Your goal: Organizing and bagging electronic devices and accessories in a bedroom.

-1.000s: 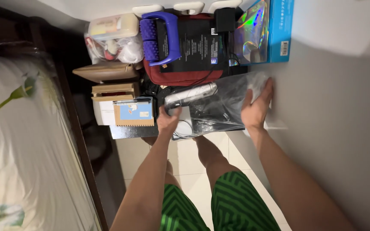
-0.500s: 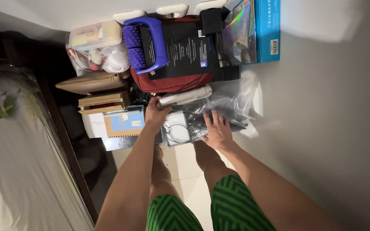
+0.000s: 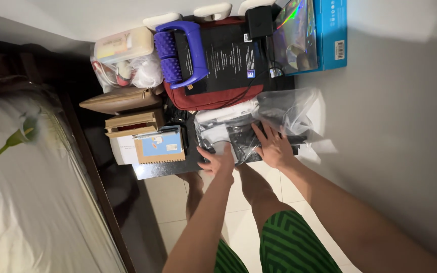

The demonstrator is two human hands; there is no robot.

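Right grip: released, fingers spread, palm flat on the clear plastic bag.
Left grip: released, fingers loosely spread, fingertips touching the near edge of the same bag, just beside the right one.
Clear plastic bag: crumpled, lying on the dark surface close against the grey wall; dark items and white cables visible through the film, kind unclear.
White device: long and pale, lying at the bag's far edge, partly under the film.
Red case: just beyond the bag, carrying a black printed sheet.
Purple roller: handled, ridged, resting on the red case's left part.
Blue box: upright against the wall, shiny holographic front, beyond the bag.
Notebook: spiral-bound, brown with a blue label, left of the left grip, pen lying on its far edge.
Brown boxes: stacked just beyond the notebook.
Plastic container: pale, lidded, on a bag of small items in the far left corner.
Bed: white sheet with a green flower print, along the left side.
Floor: pale tiles below the surface, with legs in green patterned shorts.
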